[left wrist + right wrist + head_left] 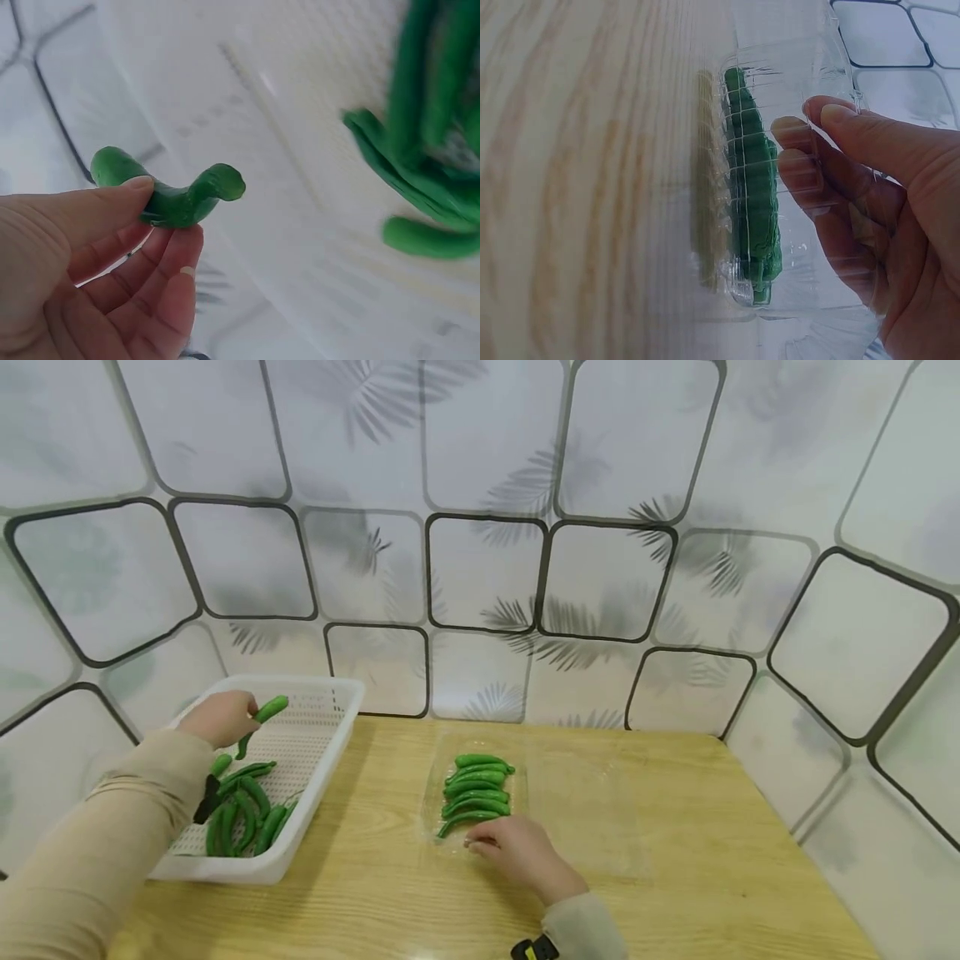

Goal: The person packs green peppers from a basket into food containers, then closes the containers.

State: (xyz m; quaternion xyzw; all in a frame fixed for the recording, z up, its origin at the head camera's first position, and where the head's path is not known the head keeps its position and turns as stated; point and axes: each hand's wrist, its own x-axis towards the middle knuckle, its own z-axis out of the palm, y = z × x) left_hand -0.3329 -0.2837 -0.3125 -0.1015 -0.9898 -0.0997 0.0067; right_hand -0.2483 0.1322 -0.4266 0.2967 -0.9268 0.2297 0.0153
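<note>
- Walls [480, 568] covered with pale grey paper, having dark rounded squares and grey leaf prints, fill the upper part of the frame.
- Table [712, 810] of light yellow wood grain occupies the lower middle and lower right.
- White rectangular plastic basket [322, 772] with a perforated floor stands at the left; a loose heap of long green peppers [243, 814] lies in its lower part.
- Clear thin plastic container [795, 82] lies on the table, in the lower centre of the head view; its left half holds a row of green peppers [476, 789], placed side by side.
- Left hand [222, 718], in a beige sleeve [97, 835], is at the left, above the basket; its thumb and fingers are nearly together and pinch one pepper.
- Right hand [521, 852], at the lower centre, pinches the container's near edge between thumb and fingers, just beside the lowest pepper.
- Single curved green pepper [176, 206], the pinched one, is raised over the basket.
</note>
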